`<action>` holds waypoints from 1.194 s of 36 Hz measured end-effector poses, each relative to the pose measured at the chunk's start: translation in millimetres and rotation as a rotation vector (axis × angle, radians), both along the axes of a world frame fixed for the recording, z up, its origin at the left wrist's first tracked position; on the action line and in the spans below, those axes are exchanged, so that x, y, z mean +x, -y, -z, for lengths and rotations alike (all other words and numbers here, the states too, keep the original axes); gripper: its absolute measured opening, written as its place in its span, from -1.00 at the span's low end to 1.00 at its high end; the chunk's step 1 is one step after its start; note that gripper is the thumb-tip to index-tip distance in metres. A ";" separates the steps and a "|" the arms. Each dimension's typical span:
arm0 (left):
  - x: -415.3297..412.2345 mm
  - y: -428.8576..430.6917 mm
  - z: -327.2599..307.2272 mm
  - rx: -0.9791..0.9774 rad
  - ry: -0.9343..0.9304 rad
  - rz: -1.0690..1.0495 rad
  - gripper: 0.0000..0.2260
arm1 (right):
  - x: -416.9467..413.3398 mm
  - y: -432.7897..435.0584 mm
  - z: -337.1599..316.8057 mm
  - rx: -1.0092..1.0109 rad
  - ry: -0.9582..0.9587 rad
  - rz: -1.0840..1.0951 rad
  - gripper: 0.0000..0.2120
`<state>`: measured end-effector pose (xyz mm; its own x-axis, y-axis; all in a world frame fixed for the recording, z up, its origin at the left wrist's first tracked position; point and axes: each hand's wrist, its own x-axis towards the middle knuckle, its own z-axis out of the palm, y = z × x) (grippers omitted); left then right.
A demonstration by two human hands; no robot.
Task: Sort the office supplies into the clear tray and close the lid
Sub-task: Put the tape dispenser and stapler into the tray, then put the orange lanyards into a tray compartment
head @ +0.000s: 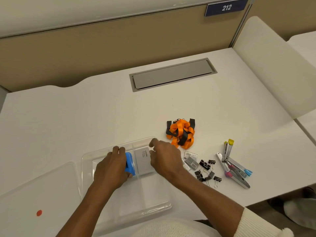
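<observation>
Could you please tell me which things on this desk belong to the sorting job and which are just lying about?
Job:
tray
lid
blue case
grey box
lanyards
staple boxes
binder clips
staplers
left hand
right hand

Lying about:
cable hatch
212 sign

One view only, from a camera worn on the head, looking forward and steeply down over the tabletop (68,120). It sits close: both forearms reach in from the bottom edge, and the tray (145,199) lies right under the lens. The wide angle bends the partition (102,48) along the top, and a sign (226,7) reading 212 sits in the upper right corner. At far right the frame runs past the tabletop edge to the floor.
</observation>
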<state>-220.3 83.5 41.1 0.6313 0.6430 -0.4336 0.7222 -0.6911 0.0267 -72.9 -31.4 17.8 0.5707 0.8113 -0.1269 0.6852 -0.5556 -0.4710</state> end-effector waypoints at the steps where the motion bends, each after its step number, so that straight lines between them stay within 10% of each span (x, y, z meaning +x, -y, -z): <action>1: 2.5 1.1 -4.5 0.027 -0.006 0.000 -0.38 | 8.0 2.5 -2.1 0.040 -0.019 0.043 -0.78; 8: 49.9 7.4 -34.2 0.105 0.161 -0.010 -0.60 | 80.3 34.3 -9.4 0.188 -0.080 0.358 -0.74; 17: 172.4 9.9 0.2 0.022 0.159 0.406 -0.21 | 142.6 49.9 18.4 -0.173 -0.175 0.311 0.21; 26: 218.1 6.5 55.4 -0.087 0.006 0.481 -0.05 | 144.8 42.4 39.4 -0.177 -0.185 0.159 0.02; 36: 204.5 -4.7 65.4 -0.274 0.268 0.280 -0.76 | 146.1 29.0 50.0 -0.011 -0.190 0.195 -0.56; 43: 186.0 -15.8 22.2 -0.246 0.443 0.277 -0.79 | 133.7 20.9 19.3 0.194 -0.239 0.273 -0.76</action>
<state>-34.2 99.4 18.8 0.9170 0.3419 -0.2057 0.3990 -0.7879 0.4691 60.9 -52.3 -1.5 0.7410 0.6563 -0.1417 0.3834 -0.5869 -0.7132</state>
